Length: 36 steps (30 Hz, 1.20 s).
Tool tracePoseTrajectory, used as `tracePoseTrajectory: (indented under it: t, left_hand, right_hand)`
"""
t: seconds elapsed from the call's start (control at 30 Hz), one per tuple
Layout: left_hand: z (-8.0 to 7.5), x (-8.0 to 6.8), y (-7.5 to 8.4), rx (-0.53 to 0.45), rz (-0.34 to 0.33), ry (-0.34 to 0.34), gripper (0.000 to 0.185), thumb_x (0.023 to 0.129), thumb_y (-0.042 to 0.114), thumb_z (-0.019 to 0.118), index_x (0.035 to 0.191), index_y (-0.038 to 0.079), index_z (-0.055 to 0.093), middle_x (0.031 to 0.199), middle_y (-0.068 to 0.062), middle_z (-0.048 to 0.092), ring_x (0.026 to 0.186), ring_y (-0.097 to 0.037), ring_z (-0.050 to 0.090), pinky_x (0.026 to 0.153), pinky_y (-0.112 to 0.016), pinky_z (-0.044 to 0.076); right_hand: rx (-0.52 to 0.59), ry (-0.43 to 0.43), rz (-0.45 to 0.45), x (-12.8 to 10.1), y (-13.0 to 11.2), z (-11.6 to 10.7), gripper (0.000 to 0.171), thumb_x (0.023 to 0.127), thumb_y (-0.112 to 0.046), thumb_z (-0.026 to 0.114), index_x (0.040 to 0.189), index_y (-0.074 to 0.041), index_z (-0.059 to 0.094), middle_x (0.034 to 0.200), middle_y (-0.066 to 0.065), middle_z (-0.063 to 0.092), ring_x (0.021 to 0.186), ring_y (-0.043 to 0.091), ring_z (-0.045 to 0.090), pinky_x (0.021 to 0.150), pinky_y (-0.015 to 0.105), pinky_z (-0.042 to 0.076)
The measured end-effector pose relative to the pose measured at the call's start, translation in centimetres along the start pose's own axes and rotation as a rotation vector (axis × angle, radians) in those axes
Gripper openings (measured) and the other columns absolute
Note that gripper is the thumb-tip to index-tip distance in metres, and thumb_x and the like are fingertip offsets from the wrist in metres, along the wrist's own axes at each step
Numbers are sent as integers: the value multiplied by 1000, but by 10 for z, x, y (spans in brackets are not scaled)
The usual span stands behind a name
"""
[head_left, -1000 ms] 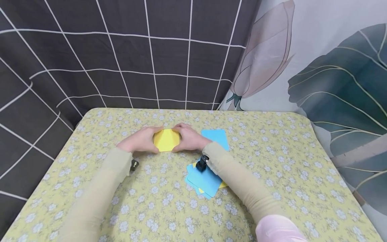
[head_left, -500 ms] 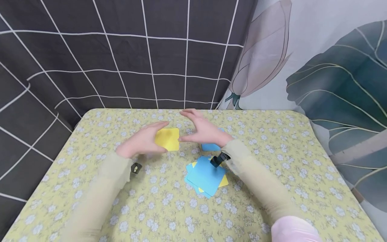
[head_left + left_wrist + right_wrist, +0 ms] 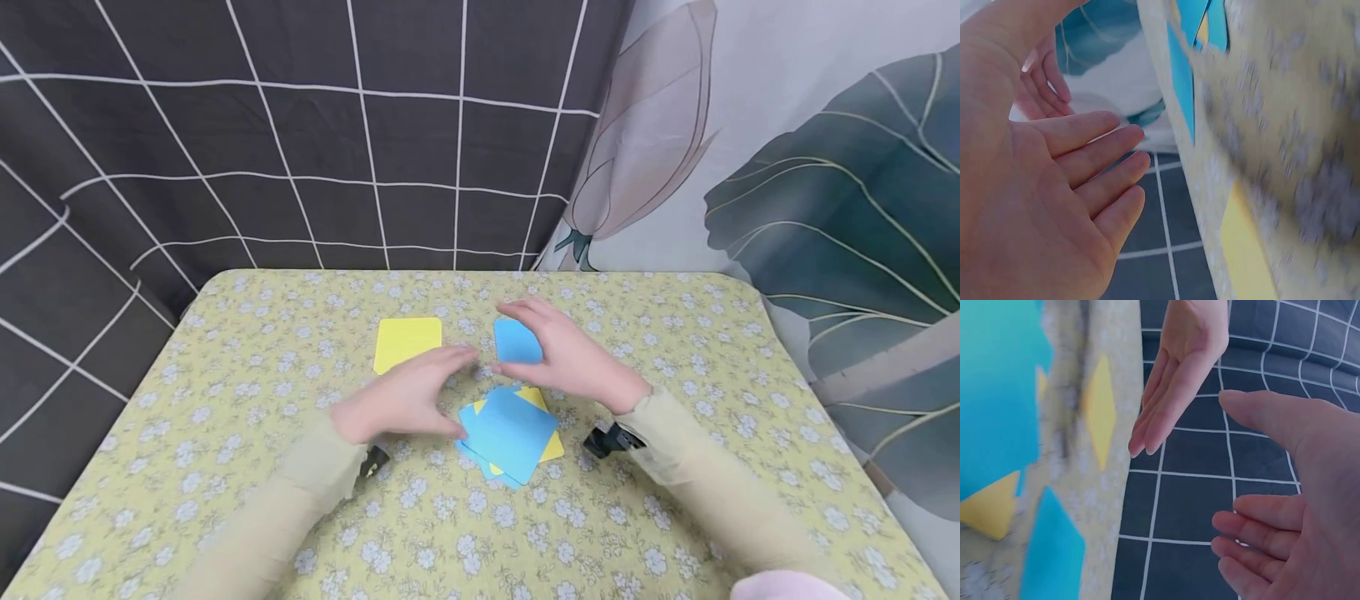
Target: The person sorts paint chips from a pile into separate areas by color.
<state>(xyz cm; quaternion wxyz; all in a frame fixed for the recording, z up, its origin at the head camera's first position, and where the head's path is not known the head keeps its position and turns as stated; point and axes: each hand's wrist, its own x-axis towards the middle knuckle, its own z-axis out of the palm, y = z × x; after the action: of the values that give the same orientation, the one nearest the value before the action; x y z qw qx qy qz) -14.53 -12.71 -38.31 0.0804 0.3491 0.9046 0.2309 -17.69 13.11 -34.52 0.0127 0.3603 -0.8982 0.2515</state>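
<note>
Cards in blue and yellow lie crookedly piled near the middle of the flowered tablecloth, a blue one on top and yellow corners showing from under it. Beyond them lie a yellow card on the left and a blue card on the right, apart from each other; whether more lie beneath either, I cannot tell. My left hand is spread, fingers fairly straight and thumb apart from them, between the yellow card and the piled ones. Its thumb tip overlaps the pile's left edge from above, but I cannot tell if it touches. My right hand is spread too, thumb away from the fingers, hiding part of the blue card. Behind the table hangs a dark curtain with white lines.
</note>
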Motion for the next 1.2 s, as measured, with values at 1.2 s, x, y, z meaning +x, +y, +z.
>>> tracePoseTrajectory:
  t: [1.2]
  left_hand:
    - [40,16,12,-98,51,-165,100,76,39,91,156,5,40,158,-5,42,145,-22,37,116,-33,33]
  right_hand:
    - [-2,-143,243,-83,2,52,112,57,-66,92,138,3,56,120,7,54,102,21,55,87,39,54]
